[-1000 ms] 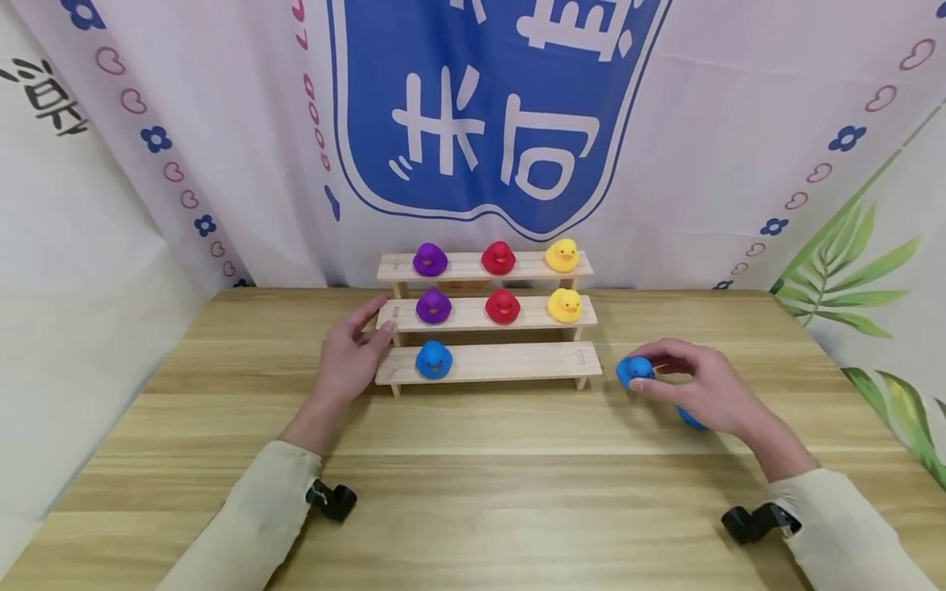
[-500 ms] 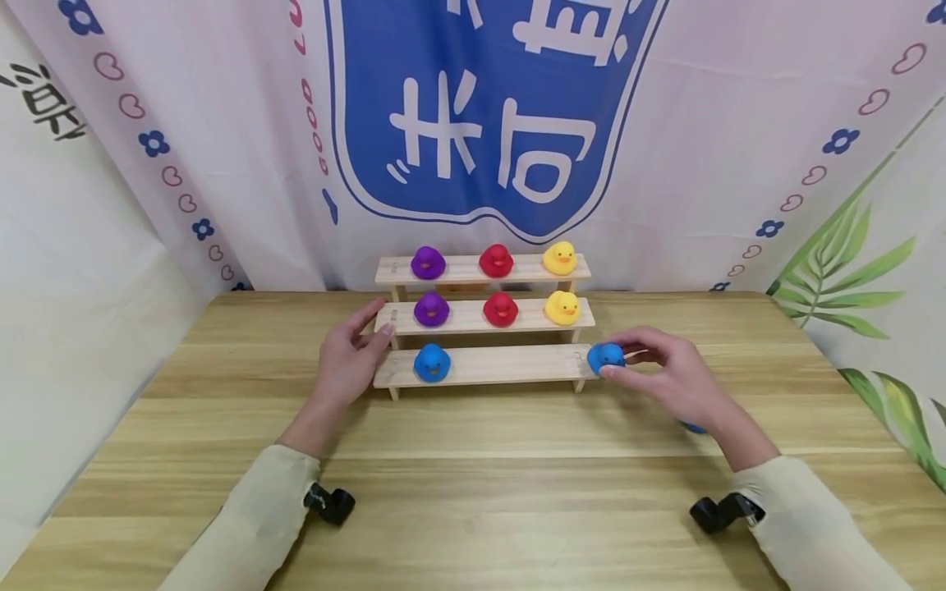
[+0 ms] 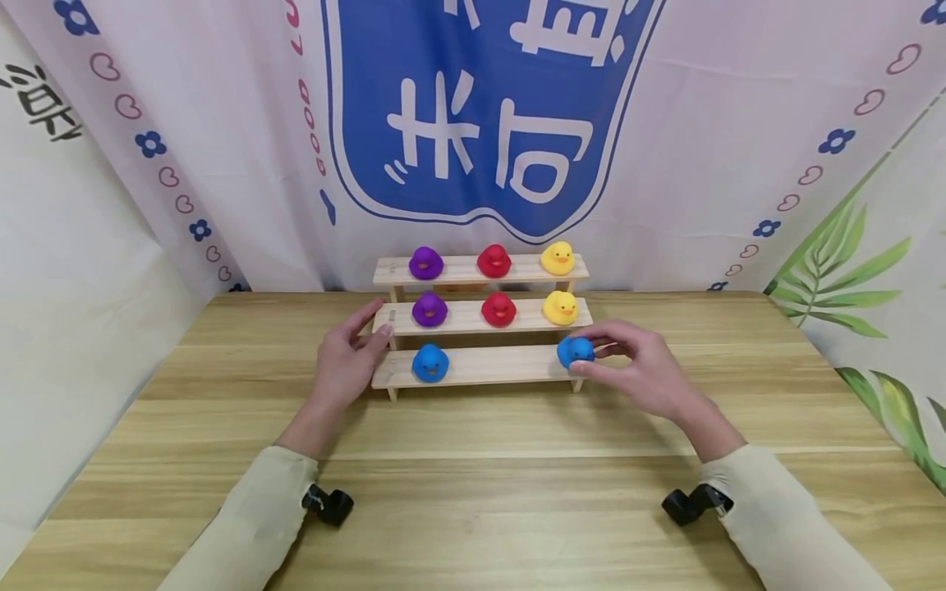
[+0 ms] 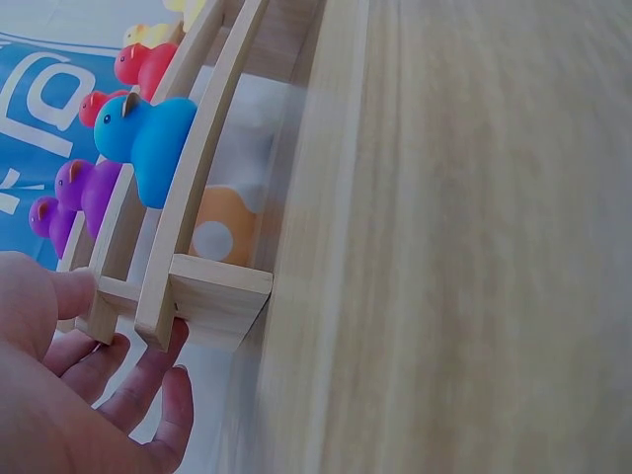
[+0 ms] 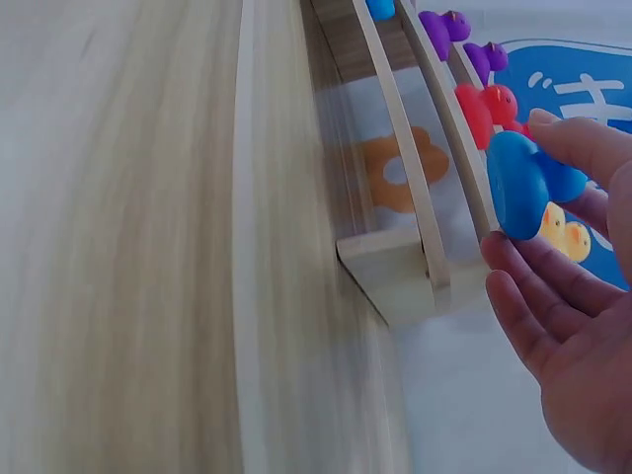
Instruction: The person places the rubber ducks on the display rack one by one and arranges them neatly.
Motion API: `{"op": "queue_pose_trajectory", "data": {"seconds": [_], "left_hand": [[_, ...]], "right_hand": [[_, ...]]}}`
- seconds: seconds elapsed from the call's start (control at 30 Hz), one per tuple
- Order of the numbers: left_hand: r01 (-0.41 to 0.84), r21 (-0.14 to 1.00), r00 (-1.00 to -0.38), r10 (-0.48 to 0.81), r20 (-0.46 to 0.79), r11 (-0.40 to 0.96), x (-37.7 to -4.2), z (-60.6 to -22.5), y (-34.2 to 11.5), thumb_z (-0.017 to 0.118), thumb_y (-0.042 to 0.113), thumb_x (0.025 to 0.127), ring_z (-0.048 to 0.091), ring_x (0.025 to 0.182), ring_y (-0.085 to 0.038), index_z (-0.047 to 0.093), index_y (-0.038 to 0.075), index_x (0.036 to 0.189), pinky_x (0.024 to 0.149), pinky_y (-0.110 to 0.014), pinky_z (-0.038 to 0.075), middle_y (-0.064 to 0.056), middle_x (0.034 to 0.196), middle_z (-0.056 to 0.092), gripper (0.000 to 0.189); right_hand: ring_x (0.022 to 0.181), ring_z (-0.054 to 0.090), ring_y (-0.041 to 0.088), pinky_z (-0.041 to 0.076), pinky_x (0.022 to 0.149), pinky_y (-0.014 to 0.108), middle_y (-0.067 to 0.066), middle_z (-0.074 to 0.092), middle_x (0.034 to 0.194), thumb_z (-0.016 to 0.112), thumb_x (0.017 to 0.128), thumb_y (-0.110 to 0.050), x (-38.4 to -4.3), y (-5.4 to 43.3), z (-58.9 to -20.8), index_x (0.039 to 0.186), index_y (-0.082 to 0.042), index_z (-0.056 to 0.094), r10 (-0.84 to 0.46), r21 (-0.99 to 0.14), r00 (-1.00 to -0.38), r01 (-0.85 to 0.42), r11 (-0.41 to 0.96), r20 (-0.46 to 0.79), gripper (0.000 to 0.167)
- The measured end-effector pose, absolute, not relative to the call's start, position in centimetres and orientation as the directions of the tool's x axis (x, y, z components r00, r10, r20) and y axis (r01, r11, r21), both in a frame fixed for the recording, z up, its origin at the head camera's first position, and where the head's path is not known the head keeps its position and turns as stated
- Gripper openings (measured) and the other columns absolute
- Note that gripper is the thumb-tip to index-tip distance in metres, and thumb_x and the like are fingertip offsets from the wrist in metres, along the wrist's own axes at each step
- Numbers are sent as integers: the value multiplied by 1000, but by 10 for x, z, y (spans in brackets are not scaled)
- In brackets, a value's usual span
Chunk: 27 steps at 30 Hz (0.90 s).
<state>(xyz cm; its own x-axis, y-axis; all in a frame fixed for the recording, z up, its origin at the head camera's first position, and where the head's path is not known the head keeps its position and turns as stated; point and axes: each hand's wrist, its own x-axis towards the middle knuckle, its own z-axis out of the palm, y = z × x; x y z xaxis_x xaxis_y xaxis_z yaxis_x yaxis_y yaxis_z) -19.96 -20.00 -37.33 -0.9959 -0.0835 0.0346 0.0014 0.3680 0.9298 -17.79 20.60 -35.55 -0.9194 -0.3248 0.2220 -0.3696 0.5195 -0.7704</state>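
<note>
A three-tier wooden display rack stands on the table. My left hand holds its left end; in the left wrist view the thumb lies against the middle board and fingertips touch the lower board's end. My right hand pinches a blue rubber duck between thumb and fingers, over the right end of the bottom tier. In the right wrist view this duck is tilted, clear of the lower board. Another blue duck sits at the bottom tier's left.
Purple, red and yellow ducks stand on the middle tier. The same colours, purple, red and yellow, stand on the top tier. A printed curtain hangs behind the wood-grain table.
My right hand has carried the blue duck leftward from beside the rack to over the bottom tier's right end. A blue duck on the table is now hidden behind my right arm. My left hand stays put.
</note>
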Motion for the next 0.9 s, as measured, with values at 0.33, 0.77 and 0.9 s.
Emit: {"op": "queue_pose_trajectory", "data": {"seconds": [0.33,0.77,0.9], "left_hand": [[4,934,-996,-78,34,358,-200,-373,-201,60,28,110,64,134,-32,45,23,162,84,-7,53,-5,171,39,55],[0,935,-997,-74,28,355,-199,-371,-200,60,29,110,64,134,-32,44,26,163,84,-7,54,-5,172,39,55],[-3,936,-998,-66,21,351,-199,-371,-200,60,30,110,64,135,-32,44,25,163,85,-8,54,-5,172,38,56]], "right_hand": [[112,70,21,62,100,48,1,73,128,82,95,-25,-180,188,-355,128,-20,74,-371,-776,-898,-405,483,238,34],[112,72,23,61,101,50,3,73,127,83,95,-26,-184,168,-350,129,-18,73,-381,-801,-898,-391,453,223,36],[113,71,22,61,102,48,2,73,127,83,94,-26,-184,162,-351,130,-18,73,-387,-807,-897,-386,447,215,38]]}}
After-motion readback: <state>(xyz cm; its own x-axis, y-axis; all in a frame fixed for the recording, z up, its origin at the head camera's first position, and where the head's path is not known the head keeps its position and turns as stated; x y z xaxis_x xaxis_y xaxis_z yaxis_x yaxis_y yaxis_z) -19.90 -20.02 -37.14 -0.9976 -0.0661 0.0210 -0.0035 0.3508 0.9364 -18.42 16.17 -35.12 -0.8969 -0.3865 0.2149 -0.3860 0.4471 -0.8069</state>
